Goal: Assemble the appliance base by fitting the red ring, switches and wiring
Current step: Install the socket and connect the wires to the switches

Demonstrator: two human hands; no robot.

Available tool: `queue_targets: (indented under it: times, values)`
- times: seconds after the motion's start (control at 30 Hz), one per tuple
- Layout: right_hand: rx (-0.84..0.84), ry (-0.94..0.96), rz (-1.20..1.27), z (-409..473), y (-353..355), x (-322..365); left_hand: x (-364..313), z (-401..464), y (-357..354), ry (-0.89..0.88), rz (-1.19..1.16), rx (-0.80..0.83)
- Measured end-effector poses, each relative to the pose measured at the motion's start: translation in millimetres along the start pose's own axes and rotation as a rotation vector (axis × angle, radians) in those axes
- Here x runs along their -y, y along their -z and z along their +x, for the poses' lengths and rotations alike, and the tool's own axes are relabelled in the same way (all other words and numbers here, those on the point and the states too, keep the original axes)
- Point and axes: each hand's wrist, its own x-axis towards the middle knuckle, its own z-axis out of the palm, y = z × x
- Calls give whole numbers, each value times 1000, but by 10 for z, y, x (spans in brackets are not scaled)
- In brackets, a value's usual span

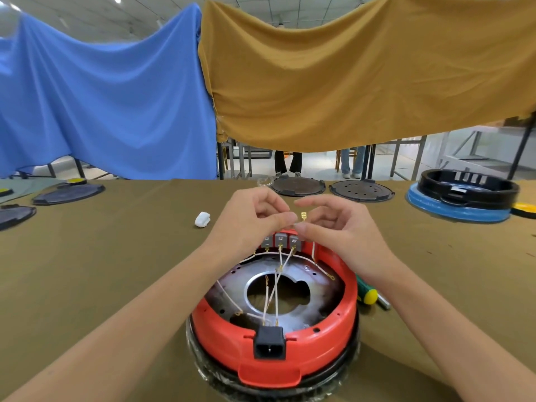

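Above the switches [280, 240] at the far rim of the red ring [274, 340], a brass-tipped wire [303, 216] is pinched by left hand [255, 216] and right hand [330, 220]; if tugged, seated terminals could be pulled loose.

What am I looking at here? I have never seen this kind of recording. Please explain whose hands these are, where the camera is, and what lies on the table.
There is one picture, from a camera worn on a person's head, looking down at their own bare hands; no robot is present. The left hand and right hand together pinch a thin white wire with a small brass terminal above the round red plastic ring, which sits on a dark round base. Inside lies a silver metal plate with more white wires, three grey switches at the far side and a black plug socket nearest the camera. On the olive-brown cloth table also lie a small white object and a green-yellow screwdriver.
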Motion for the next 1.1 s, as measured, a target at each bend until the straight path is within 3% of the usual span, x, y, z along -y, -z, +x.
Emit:
queue_targets:
  times: [0.13,0.37,0.57,0.67,0.83,0.93,1.1]
  values:
    - [-40,55,-208,20,-48,-33,38,-6,36,99,-180,35]
    - [-13,-33,-151,74,-65,-44,72,-32,104,248,-312,65]
    - [88,108,-591,257,-175,112,152,-21,257,248,-292,66]
    - [232,128,-764,341,-255,144,218,-29,309,215,-174,58]
    - [337,52,-871,411,-247,146,422,-46,417,87,380,22]
    - [376,8,-921,450,-280,152,499,-92,402,196,405,156]
    - [435,-46,-977,511,-387,189,465,-107,430,200,458,215]
